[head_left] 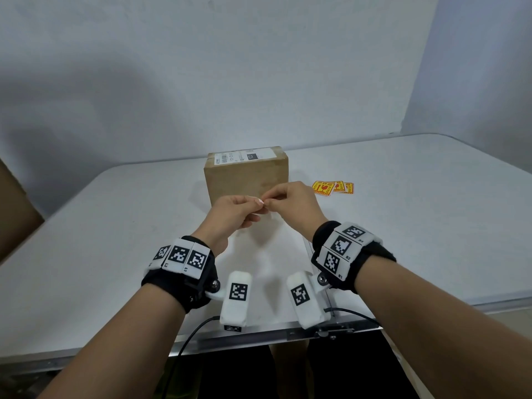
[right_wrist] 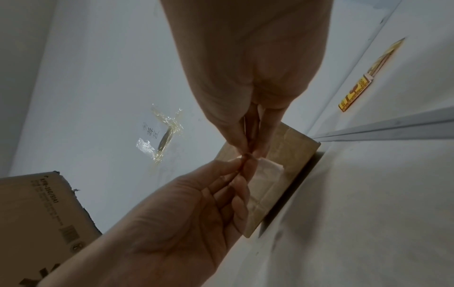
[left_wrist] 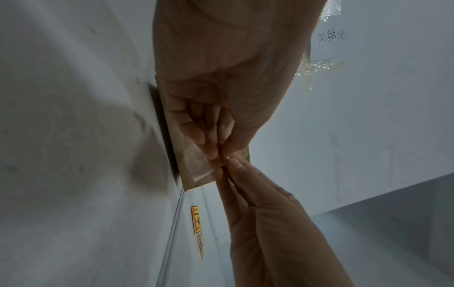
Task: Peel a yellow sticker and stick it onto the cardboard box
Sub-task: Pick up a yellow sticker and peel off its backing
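A brown cardboard box (head_left: pixel 247 174) with a white shipping label on top stands on the white table. Just in front of it both hands meet above the table. My left hand (head_left: pixel 260 205) and my right hand (head_left: pixel 269 197) pinch the same corner of one sticker. The sticker's pale backing (left_wrist: pixel 196 165) faces the wrist cameras and hangs in front of the box (right_wrist: pixel 294 147); its printed face is hidden. In the right wrist view, the backing (right_wrist: pixel 267 174) lies beside the left hand's fingers (right_wrist: pixel 242 180).
Several loose yellow-and-red stickers (head_left: pixel 332 188) lie on the table to the right of the box. A large brown carton (head_left: pixel 14 203) stands at the left edge. Clear tape (right_wrist: pixel 164 134) clings to the wall behind. The table's metal front edge (head_left: pixel 259 335) is near.
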A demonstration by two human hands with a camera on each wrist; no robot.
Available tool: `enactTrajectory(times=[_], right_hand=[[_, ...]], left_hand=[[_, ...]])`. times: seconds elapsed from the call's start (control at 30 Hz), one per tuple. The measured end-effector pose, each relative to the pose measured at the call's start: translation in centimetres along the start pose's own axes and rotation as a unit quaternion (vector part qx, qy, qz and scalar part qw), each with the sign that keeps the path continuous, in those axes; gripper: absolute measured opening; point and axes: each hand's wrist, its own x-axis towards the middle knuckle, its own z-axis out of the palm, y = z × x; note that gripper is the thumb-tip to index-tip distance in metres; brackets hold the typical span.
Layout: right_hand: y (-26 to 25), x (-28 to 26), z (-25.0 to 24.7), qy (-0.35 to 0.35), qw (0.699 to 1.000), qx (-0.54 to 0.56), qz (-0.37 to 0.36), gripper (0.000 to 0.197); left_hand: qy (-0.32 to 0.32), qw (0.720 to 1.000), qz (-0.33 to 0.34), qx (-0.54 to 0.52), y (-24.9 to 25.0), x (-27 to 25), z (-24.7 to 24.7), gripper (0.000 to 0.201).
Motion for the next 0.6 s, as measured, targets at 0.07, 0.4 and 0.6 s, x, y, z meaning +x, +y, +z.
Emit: enactTrajectory(times=[0.07,0.4,0.6], right_hand=[[0.06,0.06,-0.01,-0.005,1.0,0.021,0.013,0.012],[0.4,0.51,0.18,-0.006,0.997,0.064,0.049,0.008],[0.78,0.72,0.24,-0.003,0.996,0.061,0.064,0.013]], left_hand=[[0.007,1.0,0.006,0.008,0.13,-0.04,0.02,0.025],[-0.002,0.998,0.02,0.066,0.46,0.2,0.11,0.026],[-0.017,0.997,0.015,0.075,0.44,0.26,0.3,0.024]])
